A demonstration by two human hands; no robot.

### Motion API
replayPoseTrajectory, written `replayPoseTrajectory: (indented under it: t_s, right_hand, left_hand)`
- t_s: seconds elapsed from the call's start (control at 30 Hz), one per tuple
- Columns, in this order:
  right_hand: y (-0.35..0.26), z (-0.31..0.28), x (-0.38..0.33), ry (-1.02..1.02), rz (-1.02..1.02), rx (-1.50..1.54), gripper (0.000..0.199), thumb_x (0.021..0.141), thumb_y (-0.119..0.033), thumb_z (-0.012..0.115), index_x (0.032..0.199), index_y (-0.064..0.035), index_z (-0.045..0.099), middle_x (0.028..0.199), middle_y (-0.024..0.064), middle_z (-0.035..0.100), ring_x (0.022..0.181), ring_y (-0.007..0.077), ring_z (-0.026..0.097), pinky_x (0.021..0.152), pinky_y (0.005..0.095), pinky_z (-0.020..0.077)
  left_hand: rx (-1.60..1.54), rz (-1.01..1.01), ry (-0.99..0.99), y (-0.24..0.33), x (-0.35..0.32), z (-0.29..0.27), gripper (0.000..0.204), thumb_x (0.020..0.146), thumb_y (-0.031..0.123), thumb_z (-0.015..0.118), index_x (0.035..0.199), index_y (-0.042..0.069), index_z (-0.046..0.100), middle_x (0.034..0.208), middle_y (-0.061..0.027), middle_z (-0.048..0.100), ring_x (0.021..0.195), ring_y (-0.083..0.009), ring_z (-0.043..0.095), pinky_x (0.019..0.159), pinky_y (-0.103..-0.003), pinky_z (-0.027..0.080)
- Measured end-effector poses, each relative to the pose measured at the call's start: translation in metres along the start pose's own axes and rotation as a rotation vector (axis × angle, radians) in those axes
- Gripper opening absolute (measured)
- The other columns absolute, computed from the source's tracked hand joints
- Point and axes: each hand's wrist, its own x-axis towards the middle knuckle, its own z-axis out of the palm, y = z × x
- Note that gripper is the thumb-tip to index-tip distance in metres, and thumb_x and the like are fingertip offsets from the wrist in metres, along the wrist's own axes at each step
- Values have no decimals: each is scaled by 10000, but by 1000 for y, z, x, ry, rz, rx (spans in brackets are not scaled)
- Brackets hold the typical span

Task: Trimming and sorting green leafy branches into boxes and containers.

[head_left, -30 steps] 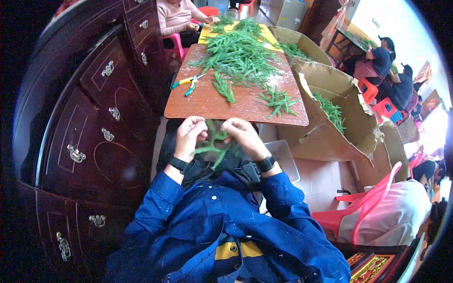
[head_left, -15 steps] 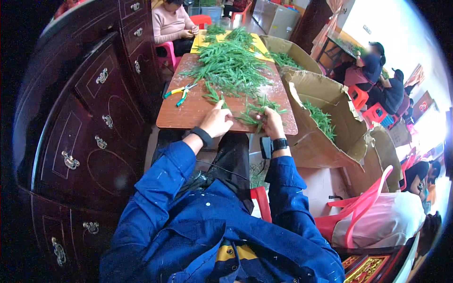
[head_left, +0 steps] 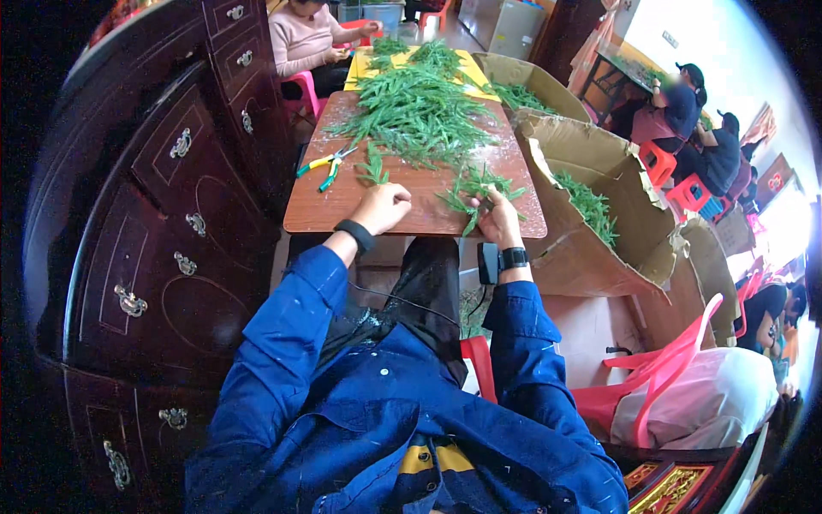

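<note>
Moved: both my hands have come up from my lap onto the near tabletop (head_left: 411, 224) edge.
Left hand (head_left: 383, 206): curled into a loose fist, resting empty to steady me.
Right hand (head_left: 497, 218): fingers pinched on green sprigs (head_left: 476, 187), pinning them for sorting.
Big leaf pile (head_left: 419, 107): farther along, centre.
Pliers (head_left: 325, 164): left, within reach.

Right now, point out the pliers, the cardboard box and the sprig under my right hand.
pliers (head_left: 325, 164), head view, on the yellow-green handles.
cardboard box (head_left: 599, 257), head view, on its near outer wall.
green sprig (head_left: 469, 199), head view, on its leaves left of the right hand (head_left: 498, 221).
</note>
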Motion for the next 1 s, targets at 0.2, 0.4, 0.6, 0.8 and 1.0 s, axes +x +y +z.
replayPoseTrajectory:
  t_s: [0.2,0.4,0.6,0.8,1.0]
  right_hand:
    - [11,-3,14,-159,-127,-37,170,957,-218,558,1044,-78,597,858,33,623,690,134,589,555,256,440]
    - [33,20,26,153,-641,-822,217,889,-147,599,1085,-52,595,940,85,618,873,206,608,781,323,490]
    - [25,54,-13,307,-1254,-1315,240,802,-105,642,1041,-95,627,1002,114,615,1030,280,568,870,411,461]
    - [16,38,-15,232,-985,-2007,346,777,-117,633,1121,-123,610,1133,102,591,1136,321,514,961,487,412]
    - [17,55,-25,285,-1111,-1933,323,790,-138,615,1112,-131,614,1154,101,604,1160,326,518,935,507,416]
  left_hand:
    - [-340,-55,213,9,-48,-40,162,888,142,631,972,14,685,859,-58,707,831,-157,668,752,-278,520]
    - [-1041,-183,443,22,-85,-79,140,941,152,602,1002,42,662,932,-60,691,834,-145,654,761,-281,537]
    - [-1345,-96,471,27,-116,-106,162,962,164,577,1043,35,632,994,-71,675,857,-150,649,780,-303,549]
    - [-1419,-98,587,19,-120,-120,144,962,149,564,1024,35,626,959,-74,679,823,-157,655,757,-309,557]
    - [-1462,-104,670,11,-128,-141,145,961,161,566,1025,49,633,958,-63,678,818,-156,644,753,-310,550]
